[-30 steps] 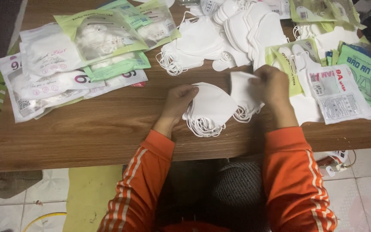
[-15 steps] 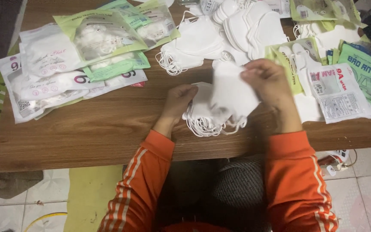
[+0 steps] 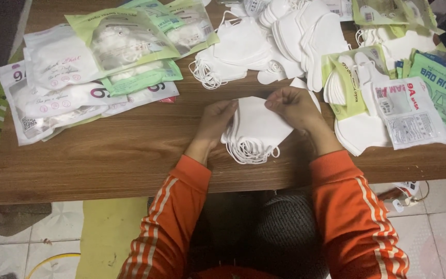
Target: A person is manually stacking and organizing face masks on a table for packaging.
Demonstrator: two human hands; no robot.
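Sealed packets of masks [image 3: 94, 67] lie at the left of the wooden surface [image 3: 130, 150]. At centre, the left hand [image 3: 215, 119] and right hand [image 3: 292, 106] pinch a small stack of white masks [image 3: 256, 129] by its top edges. Loose masks [image 3: 295, 36] and more packets [image 3: 414, 103] at right look unpacked.

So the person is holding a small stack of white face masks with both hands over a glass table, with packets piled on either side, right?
Not quite: the table is brown wood, not glass, as the head view shows. The rest holds: the left hand and right hand hold a small stack of white face masks, with packets piled on either side.
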